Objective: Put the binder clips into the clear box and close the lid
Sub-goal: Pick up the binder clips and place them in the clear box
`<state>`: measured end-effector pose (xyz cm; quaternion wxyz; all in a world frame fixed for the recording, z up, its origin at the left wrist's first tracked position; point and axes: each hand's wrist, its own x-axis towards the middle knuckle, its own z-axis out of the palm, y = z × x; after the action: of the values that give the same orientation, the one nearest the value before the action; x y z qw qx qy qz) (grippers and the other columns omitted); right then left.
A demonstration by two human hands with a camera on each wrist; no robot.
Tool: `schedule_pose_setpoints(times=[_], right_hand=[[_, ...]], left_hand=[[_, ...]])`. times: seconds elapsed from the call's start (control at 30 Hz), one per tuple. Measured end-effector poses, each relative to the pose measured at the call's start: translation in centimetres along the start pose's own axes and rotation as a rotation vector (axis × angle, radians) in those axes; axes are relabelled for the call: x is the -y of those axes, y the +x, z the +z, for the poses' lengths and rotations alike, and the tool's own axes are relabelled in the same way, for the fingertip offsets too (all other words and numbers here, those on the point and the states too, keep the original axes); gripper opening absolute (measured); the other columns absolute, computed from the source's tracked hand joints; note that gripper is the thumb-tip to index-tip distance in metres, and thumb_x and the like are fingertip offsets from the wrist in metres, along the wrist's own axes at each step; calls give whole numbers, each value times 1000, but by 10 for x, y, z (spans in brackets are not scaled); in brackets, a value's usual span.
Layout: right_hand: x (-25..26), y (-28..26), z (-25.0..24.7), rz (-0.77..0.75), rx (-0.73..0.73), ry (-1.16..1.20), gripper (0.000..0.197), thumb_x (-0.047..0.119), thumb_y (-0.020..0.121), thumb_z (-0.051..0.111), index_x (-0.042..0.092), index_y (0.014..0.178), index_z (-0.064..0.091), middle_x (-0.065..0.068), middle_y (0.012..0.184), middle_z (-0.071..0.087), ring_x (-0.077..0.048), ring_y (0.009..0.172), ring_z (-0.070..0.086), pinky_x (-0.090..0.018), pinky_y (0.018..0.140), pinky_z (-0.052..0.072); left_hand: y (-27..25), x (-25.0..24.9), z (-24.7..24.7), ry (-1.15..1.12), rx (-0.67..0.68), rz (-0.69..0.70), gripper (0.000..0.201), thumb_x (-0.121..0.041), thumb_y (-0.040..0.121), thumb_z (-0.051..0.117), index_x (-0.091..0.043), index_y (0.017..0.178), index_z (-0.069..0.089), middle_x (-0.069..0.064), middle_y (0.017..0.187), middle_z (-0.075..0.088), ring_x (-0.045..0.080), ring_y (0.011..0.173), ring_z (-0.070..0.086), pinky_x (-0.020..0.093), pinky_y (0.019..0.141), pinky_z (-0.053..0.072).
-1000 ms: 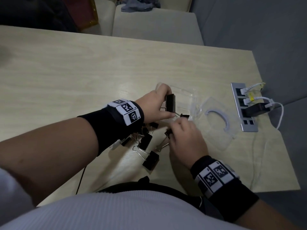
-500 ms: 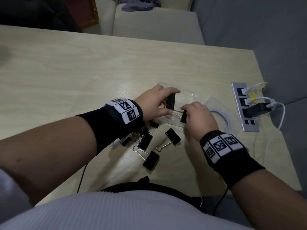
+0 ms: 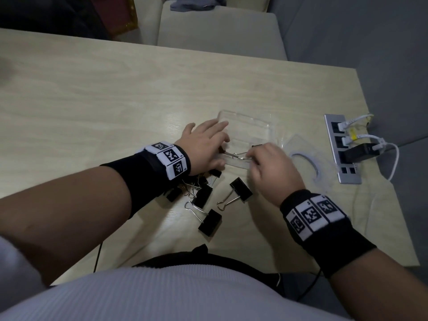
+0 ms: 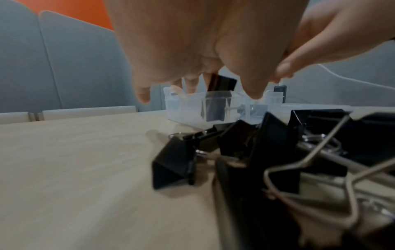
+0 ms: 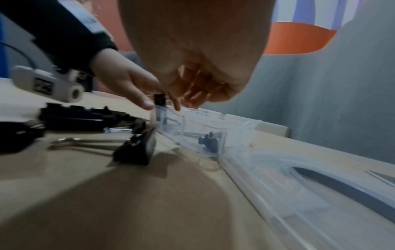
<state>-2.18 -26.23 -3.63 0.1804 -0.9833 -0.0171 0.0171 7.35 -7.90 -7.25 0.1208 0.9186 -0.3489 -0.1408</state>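
From the head view, I have both hands over the clear box, which sits toward the worktop's right edge with its lid lying flat just beside it, still off. My left hand reaches into the box's near left corner; my right hand pinches a clip by its wire handles over the near wall. Most binder clips still lie loose near the worktop's front edge, so I judge the job barely begun.

The left wrist view shows my left fingers curled round a black clip, standing it upright in the box (grip narrow, holding that clip). A heap of clips fills the foreground.

The right wrist view is blurred; my right fingers are curled, and a clip lies inside the box. The lid runs alongside, open.
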Motion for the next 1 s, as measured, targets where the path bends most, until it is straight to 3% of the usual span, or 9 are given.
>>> schedule_pose_setpoints(times=[0.07, 0.17, 0.23, 0.3, 0.43, 0.57, 0.73, 0.87, 1.0], right_hand=[[6, -14, 5, -131, 181, -45, 17, 8, 87, 62, 13, 102, 68, -8, 99, 67, -31, 91, 60, -46, 82, 54], [10, -32, 16, -153, 358, -161, 32, 21, 88, 64, 21, 120, 63, -5, 124, 60, -31, 101, 60, -44, 84, 54], [10, -38, 21, -83, 415, -175, 41, 19, 94, 59, 22, 134, 54, -5, 149, 40, -33, 115, 53, -45, 91, 53], [12, -40, 23, -17, 440, -186, 39, 14, 97, 52, 20, 136, 48, -2, 157, 22, -32, 122, 46, -46, 93, 53], [16, -43, 26, 90, 407, -184, 21, 14, 98, 49, 12, 119, 50, -5, 152, 26, -34, 110, 54, -46, 83, 57], [12, -45, 29, 119, 429, -200, 13, 12, 97, 48, 9, 110, 48, -7, 156, 23, -35, 97, 60, -43, 76, 57], [6, -48, 29, 73, 393, -150, 13, 17, 94, 55, 13, 106, 52, -5, 131, 44, -35, 78, 60, -41, 63, 56], [7, -49, 14, -8, 223, -56, 19, 21, 85, 69, 14, 100, 61, -1, 124, 54, -26, 81, 64, -33, 57, 55], [4, -35, 0, 106, 41, 3, 22, 21, 82, 69, 17, 102, 62, 0, 121, 54, -20, 87, 61, -31, 64, 53]], left_hand=[[-2, 4, 0, 47, -14, 3, 51, -51, 85, 56, -25, 127, 46, -2, 161, 13, 19, 148, 8, 56, 115, 15], [-5, 6, -2, 100, -6, 12, 42, -46, 93, 44, -26, 130, 47, 0, 162, 10, 20, 148, 5, 57, 116, 12], [-5, 6, -5, 119, 21, 3, 40, -45, 95, 39, -31, 131, 48, -1, 162, 8, 21, 148, 4, 58, 115, 9], [-5, 4, -8, 127, 22, 6, 37, -46, 94, 41, -33, 126, 54, -1, 160, 16, 23, 147, 8, 57, 115, 12], [-2, 1, -15, 185, -51, 44, 31, -43, 90, 51, -24, 110, 67, -1, 131, 51, 26, 123, 41, 43, 96, 34], [-1, -3, -27, 112, 49, 1, 29, -33, 94, 50, -13, 110, 64, 8, 117, 53, 33, 98, 58, 37, 75, 47], [-1, -5, -33, 38, -55, 33, 23, -23, 91, 55, -7, 106, 62, 14, 116, 52, 37, 89, 60, 41, 75, 50], [-3, 0, -28, 17, -18, 43, 23, -25, 90, 57, -12, 103, 69, 9, 113, 55, 32, 95, 59, 38, 78, 50], [-11, 4, -20, 51, -48, 105, 28, -34, 91, 53, -16, 95, 75, 4, 108, 60, 29, 101, 55, 39, 81, 47]])
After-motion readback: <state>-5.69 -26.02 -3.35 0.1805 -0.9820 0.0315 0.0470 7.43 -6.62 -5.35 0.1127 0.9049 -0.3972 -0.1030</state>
